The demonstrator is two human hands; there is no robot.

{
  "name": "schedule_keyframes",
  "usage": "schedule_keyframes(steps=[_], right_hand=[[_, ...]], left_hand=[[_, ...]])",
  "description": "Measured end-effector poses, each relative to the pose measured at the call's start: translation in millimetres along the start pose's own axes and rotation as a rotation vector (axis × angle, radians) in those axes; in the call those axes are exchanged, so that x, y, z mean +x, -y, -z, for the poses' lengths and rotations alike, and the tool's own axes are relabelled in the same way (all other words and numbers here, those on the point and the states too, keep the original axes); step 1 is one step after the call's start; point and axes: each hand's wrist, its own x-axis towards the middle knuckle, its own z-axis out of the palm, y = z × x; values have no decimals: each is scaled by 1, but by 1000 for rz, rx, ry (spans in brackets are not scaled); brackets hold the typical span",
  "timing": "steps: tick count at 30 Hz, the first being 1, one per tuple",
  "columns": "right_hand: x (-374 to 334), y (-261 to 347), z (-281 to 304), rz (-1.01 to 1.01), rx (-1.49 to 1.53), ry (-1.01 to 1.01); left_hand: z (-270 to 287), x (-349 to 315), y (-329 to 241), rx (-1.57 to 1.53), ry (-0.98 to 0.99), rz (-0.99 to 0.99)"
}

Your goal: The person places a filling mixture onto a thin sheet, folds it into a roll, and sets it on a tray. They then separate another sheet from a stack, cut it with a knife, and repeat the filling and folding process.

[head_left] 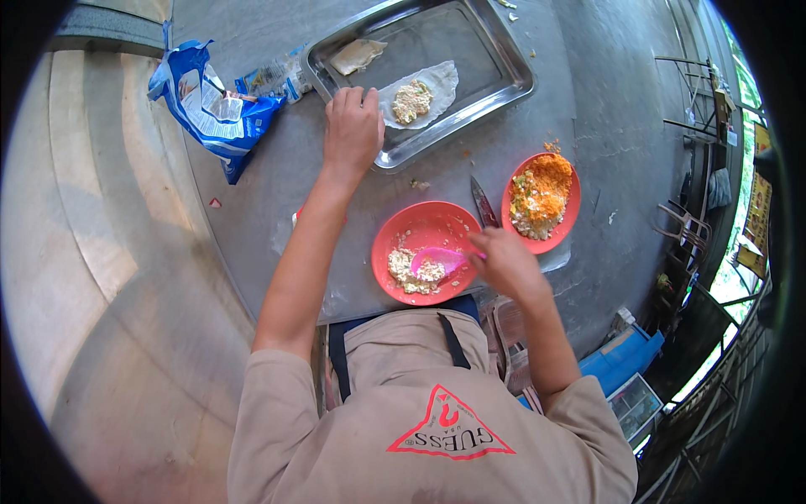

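Observation:
Inside a shallow metal tray (495,42), a thin translucent wrapper sheet (442,80) lies flat with a mound of crumbly pale filling (412,102) on it. My left hand (353,126) reaches over the tray's near-left rim, its curled fingers closed at the sheet's left edge. Close to my body sits a round red plate (389,223) holding pale, crumbly filling (403,273). My right hand (508,265) grips the handle of a pink spoon (443,258), whose bowl rests in that filling. A folded pale wrapper (358,56) lies at the tray's far left.
Right of the near plate, a second red plate (575,214) carries orange shreds (550,181) and chopped pale bits. A knife (484,204) lies between the plates. A blue plastic bag (222,113) stands at the table's left edge, beside a clear packet (277,80). Food scraps dot the grey table (621,143).

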Motion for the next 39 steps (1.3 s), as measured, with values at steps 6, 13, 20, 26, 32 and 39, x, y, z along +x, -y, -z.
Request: schedule_keyframes(steps=[6, 13, 20, 26, 32, 39], right_hand=[[128, -26, 52, 52, 312, -472], [237, -45, 45, -138, -15, -583], [250, -42, 33, -311, 255, -592], [245, -41, 43, -339, 385, -503], [239, -41, 50, -359, 371, -488], [220, -47, 59, -222, 468, -270]], left_hand=[[-7, 11, -10, 206, 192, 76], [-17, 19, -10, 191, 99, 127], [-12, 22, -7, 96, 137, 150], [4, 15, -5, -179, 222, -127], [-1, 10, -5, -190, 307, -103], [-6, 3, -1, -168, 213, -190]])
